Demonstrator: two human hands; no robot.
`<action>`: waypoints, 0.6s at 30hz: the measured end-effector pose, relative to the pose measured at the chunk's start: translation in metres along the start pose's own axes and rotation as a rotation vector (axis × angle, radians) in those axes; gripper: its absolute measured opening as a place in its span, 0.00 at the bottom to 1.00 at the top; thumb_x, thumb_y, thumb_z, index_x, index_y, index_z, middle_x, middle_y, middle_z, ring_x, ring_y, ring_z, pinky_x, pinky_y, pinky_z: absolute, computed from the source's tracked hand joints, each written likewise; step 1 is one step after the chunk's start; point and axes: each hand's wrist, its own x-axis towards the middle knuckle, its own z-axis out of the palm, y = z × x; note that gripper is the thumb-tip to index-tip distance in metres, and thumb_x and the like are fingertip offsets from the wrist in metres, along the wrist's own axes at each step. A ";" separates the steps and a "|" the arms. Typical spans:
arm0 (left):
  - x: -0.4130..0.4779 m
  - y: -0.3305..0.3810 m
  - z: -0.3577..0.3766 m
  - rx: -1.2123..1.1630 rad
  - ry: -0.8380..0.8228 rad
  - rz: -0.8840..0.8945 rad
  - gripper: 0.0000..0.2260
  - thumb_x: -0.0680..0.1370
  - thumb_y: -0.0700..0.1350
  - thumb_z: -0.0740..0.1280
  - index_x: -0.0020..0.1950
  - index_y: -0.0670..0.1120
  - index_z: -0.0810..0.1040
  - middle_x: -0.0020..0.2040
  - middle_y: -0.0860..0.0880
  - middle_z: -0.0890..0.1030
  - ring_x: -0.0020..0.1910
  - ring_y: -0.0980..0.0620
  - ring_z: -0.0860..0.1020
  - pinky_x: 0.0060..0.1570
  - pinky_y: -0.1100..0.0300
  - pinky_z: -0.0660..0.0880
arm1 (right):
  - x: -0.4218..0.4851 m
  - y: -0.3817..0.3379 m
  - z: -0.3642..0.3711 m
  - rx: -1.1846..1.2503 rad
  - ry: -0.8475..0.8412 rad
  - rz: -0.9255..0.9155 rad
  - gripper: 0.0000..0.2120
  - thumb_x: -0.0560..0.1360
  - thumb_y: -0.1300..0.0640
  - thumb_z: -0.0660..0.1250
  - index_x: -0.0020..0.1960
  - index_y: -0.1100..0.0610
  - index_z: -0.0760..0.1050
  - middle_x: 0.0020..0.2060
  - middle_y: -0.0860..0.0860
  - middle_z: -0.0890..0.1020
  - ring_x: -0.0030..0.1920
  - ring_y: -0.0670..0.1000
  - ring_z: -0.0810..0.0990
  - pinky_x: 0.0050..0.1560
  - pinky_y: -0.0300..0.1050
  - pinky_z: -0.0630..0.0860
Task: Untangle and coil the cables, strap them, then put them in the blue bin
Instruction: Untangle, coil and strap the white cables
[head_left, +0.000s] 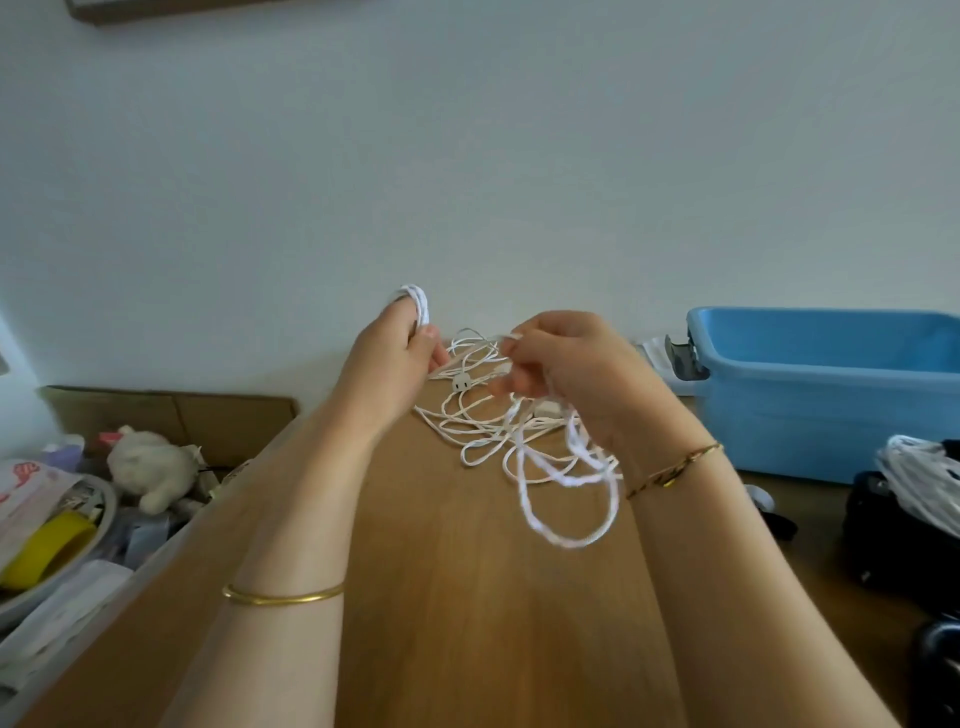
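Observation:
A tangle of thin white cables (488, 421) lies on the wooden table (457, 571) near the wall, with small white plugs among the strands. My left hand (389, 358) holds a small coil of white cable wound around its fingers, raised above the table. My right hand (566, 374) pinches a strand at its fingertips, and several blurred loops (571, 499) hang down from it. The blue bin (831, 384) stands open at the right, against the wall.
Left of the table sits a cluttered area with a cardboard box (171, 415), a white plush toy (150, 467), a yellow roll (47, 545) and papers. At the right edge lie a white plastic bag (919, 478) and black items (883, 540).

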 end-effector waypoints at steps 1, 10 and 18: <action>-0.001 0.000 -0.003 -0.017 -0.051 -0.012 0.08 0.82 0.41 0.55 0.47 0.40 0.72 0.37 0.51 0.79 0.31 0.56 0.73 0.35 0.59 0.67 | 0.000 -0.001 -0.004 0.065 -0.018 0.001 0.06 0.75 0.64 0.65 0.39 0.62 0.72 0.21 0.50 0.70 0.29 0.51 0.77 0.38 0.42 0.73; -0.017 0.020 -0.024 -0.563 -0.640 -0.081 0.16 0.76 0.51 0.65 0.51 0.39 0.81 0.21 0.53 0.64 0.20 0.56 0.61 0.20 0.67 0.60 | 0.003 0.009 -0.008 0.210 0.044 -0.153 0.03 0.75 0.66 0.66 0.44 0.61 0.78 0.22 0.46 0.71 0.22 0.43 0.66 0.30 0.39 0.75; 0.005 -0.002 -0.020 -1.854 -0.947 -0.311 0.18 0.82 0.43 0.55 0.63 0.30 0.71 0.26 0.46 0.70 0.26 0.54 0.63 0.32 0.61 0.66 | 0.006 0.030 0.006 0.156 -0.204 -0.008 0.06 0.78 0.64 0.63 0.43 0.61 0.77 0.29 0.52 0.77 0.25 0.47 0.76 0.30 0.41 0.74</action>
